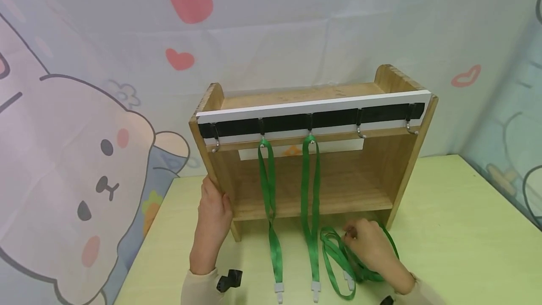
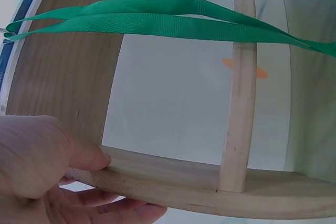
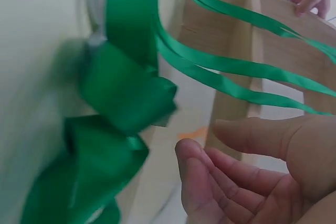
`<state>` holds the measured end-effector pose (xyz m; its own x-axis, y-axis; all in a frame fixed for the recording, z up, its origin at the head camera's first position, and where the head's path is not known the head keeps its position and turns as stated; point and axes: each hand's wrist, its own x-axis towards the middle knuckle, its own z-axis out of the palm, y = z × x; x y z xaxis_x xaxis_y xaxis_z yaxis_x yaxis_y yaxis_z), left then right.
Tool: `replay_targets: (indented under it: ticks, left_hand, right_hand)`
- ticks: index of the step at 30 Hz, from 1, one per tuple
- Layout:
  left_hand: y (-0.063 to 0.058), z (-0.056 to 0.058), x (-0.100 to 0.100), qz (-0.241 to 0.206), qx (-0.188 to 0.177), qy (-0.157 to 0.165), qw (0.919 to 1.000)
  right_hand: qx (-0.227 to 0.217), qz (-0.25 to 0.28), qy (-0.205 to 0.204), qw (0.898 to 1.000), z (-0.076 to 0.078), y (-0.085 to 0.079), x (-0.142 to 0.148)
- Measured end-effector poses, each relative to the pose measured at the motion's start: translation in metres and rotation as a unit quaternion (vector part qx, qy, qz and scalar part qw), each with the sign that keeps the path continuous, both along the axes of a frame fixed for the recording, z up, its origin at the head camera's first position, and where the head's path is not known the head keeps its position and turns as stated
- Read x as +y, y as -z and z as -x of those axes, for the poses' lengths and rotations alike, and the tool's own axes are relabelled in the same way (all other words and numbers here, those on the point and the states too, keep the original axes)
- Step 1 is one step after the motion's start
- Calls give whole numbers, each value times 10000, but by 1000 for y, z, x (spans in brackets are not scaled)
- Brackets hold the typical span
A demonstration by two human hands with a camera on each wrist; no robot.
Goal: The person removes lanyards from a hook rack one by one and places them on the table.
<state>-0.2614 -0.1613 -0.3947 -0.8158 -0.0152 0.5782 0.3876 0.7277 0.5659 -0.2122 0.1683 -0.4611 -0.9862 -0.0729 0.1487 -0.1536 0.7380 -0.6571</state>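
A small wooden shelf (image 1: 347,182) stands on the table, its left side panel gripped by my left hand (image 1: 213,220). The left wrist view shows the thumb on one face of that panel (image 2: 157,163) and the fingers round its other side. Two green lanyards (image 1: 275,248) (image 1: 312,239) hang from hooks on the shelf's front, white clips at their lower ends. Over a heap of more green lanyards (image 1: 338,255) on the table is my right hand (image 1: 372,244). In the right wrist view its fingers are loosely bent, with a gap to the thumb and nothing between them.
A black strip (image 1: 330,120) on a white board carries several metal hooks across the shelf's top front. The left end hook (image 1: 215,144) and two right hooks (image 1: 360,131) (image 1: 409,127) hold nothing. Behind the pale yellow table (image 1: 444,229) hangs a cartoon-printed cloth (image 1: 271,51).
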Motion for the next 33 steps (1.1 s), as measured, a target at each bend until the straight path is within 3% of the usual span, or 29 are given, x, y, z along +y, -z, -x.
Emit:
replay_targets:
  ticks: [6,13,16,23,33]
  left_hand:
    - [-1,1,0,-46,6,-3,10000]
    - [0,1,1,-34,104,-15,9999]
    - [0,0,0,-50,104,-23,9999]
    - [0,-1,-1,-47,59,21,10000]
    - [-2,-4,0,-65,-232,-9,9997]
  right_hand:
    - [265,35,-123,9996,-6,-11,-3]
    - [1177,90,-447,9920,-7,-33,-11]
    - [1734,313,-541,9829,-6,-48,-17]
    - [3011,863,-592,9478,3,-73,-28]
    - [3567,1045,-280,9279,13,-86,-38]
